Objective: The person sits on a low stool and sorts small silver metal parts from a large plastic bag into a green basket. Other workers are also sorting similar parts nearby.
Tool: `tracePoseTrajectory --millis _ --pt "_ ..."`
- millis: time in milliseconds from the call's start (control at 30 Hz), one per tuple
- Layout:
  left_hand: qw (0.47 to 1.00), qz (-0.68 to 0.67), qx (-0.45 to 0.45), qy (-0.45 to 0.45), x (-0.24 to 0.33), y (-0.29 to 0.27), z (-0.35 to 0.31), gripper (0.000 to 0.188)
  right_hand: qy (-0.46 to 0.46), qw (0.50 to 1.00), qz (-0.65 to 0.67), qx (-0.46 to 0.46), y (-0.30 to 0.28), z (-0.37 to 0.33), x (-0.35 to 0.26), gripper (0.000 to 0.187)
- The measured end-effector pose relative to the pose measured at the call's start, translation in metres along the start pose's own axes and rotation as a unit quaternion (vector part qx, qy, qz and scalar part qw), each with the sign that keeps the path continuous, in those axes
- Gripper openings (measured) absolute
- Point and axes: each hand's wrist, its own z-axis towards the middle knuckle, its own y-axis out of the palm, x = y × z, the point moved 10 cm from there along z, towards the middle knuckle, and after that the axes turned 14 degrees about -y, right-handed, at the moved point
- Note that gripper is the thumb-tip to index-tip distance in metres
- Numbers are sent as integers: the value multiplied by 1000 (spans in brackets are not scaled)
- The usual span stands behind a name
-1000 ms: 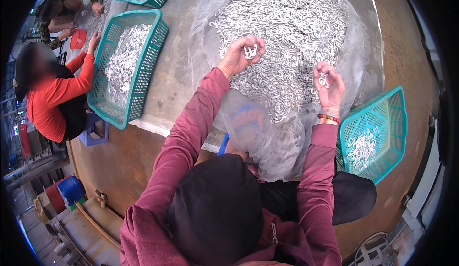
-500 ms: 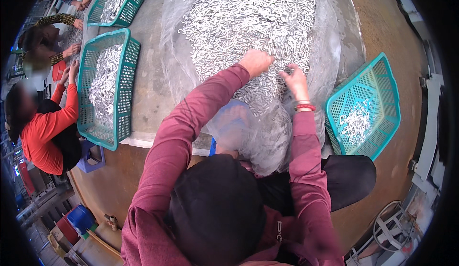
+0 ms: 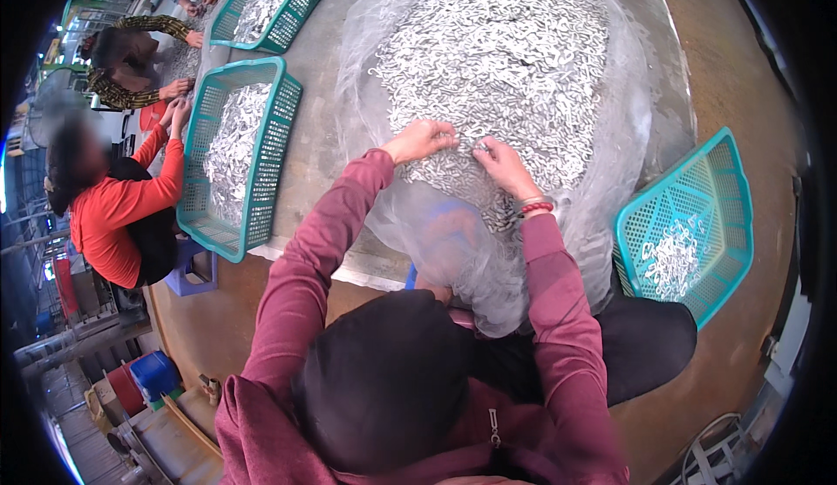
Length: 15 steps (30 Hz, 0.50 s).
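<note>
Both hands are over a broad pile of small, silvery, curved pieces [image 3: 506, 49] lying on a translucent mesh net [image 3: 641, 93]. My left hand [image 3: 420, 141] is at the near left part of the pile, its fingertips pinched together. Just to its right, my right hand [image 3: 506, 168], with a red bracelet at the wrist, has thumb and fingers closed. Whatever lies between the fingers of either hand is too small to make out. The fingertips of the two hands are close but apart. Bunched netting [image 3: 497, 289] hangs over the near edge below my hands.
A green basket [image 3: 741, 215] with some of the pieces stands tilted to the right. On the left are two more green baskets [image 3: 283, 93] of silvery pieces. A person in an orange-red top [image 3: 113, 215] sits beyond them near a purple stool [image 3: 192, 267]; other people work farther back.
The whole view has shifted. Both hands have moved left across the pile, the left one also nearer. My left hand has turned from a fist into a fingertip pinch.
</note>
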Motion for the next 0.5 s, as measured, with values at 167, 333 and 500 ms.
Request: tracePoseTrajectory --millis 167,333,500 --pt "973 -218 7 -70 2 -38 -18 27 -70 977 198 26 -32 12 -42 27" --pt "978 140 97 -122 2 -50 -6 28 37 998 -20 50 -73 16 -5 24" --pt "970 181 163 -20 34 -10 27 22 -30 946 -322 -1 -39 16 1 30"
